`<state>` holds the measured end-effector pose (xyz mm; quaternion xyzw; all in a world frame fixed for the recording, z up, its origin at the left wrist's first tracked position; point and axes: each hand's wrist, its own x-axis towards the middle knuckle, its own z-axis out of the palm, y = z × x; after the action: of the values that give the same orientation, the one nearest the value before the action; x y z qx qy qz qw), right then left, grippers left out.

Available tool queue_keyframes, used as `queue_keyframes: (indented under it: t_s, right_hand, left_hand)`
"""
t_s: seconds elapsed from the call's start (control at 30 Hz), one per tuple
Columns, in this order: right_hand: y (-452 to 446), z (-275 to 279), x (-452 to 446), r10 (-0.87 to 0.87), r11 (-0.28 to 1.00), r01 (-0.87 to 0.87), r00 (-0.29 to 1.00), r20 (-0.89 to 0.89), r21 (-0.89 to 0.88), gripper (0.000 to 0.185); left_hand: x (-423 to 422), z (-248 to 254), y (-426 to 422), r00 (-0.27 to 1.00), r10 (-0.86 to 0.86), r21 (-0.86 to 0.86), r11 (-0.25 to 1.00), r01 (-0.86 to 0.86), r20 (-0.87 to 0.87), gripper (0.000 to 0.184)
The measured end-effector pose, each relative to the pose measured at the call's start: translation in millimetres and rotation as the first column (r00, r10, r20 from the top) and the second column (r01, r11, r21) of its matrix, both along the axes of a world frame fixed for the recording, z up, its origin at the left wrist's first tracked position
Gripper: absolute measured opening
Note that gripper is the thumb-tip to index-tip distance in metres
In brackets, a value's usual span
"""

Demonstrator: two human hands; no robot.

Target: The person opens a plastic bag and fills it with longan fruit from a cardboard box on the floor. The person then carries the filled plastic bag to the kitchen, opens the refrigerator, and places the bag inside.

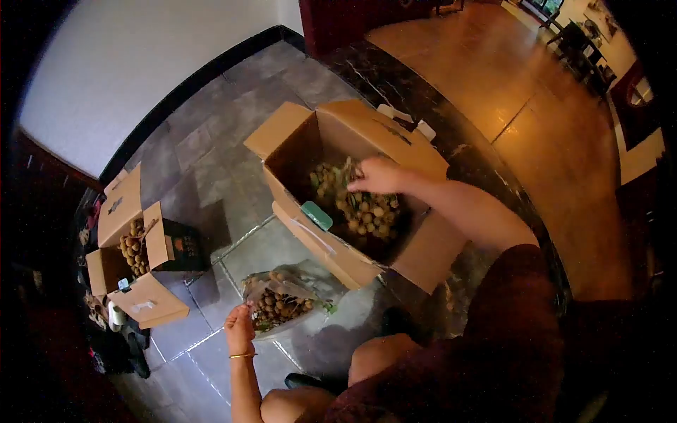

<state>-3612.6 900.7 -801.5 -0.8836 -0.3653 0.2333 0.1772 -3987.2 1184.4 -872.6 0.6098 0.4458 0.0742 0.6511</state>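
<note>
Grey tiles (233, 155); inside brown cardboard box (381, 132) your right hand (379, 175) pinches round tan fruit (371, 213), outside left hand (240, 326) pinches clear plastic bag (291, 283).

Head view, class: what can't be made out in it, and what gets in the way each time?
All in the head view:
Right hand: blur and stems leave its exact grip unclear.
Large box: fruit and shadow hide most of its floor.
Clear bag: the contents hide its bottom.
Small box: print too small and dark to read.
</note>
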Motion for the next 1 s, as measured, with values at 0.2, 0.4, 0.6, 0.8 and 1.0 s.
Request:
queue_keyframes:
  t_s: [0.2, 0.4, 0.6, 0.8, 1.0]
  right_hand:
    - [10.3, 61.4, 7.9, -0.183, 0.909, 0.187, 0.982, -0.047, 0.372, 0.032]
    - [58.1, -16.8, 36.9, -0.363, 0.872, 0.291, 0.924, 0.123, 0.393, 0.030]
    - [94.8, -69.1, 11.5, -0.127, 0.992, 0.095, 0.823, 0.553, 0.087, 0.043]
    - [102.9, -99.6, 14.5, -0.360, 0.929, 0.369, 0.923, 0.137, -0.042, 0.092]
    - [11.7, -96.0, 34.6, 0.179, 0.761, -0.171, 0.983, -0.051, -0.626, 0.022]
  left_hand:
    - [3.8, -5.7, 2.5, 0.997, -0.032, -0.049, 0.998, 0.035, 0.072, 0.021]
    - [1.3, -4.7, 3.4, 0.999, -0.006, -0.100, 0.995, 0.009, 0.037, 0.015]
    - [-2.6, 10.3, -0.2, 1.000, -0.016, -0.092, 0.996, 0.013, -0.027, 0.018]
    - [6.4, 23.1, -8.5, 0.998, 0.021, -0.080, 0.996, -0.025, -0.052, 0.021]
    - [7.1, 9.1, -0.1, 0.999, 0.038, -0.126, 0.991, -0.037, 0.008, 0.022]
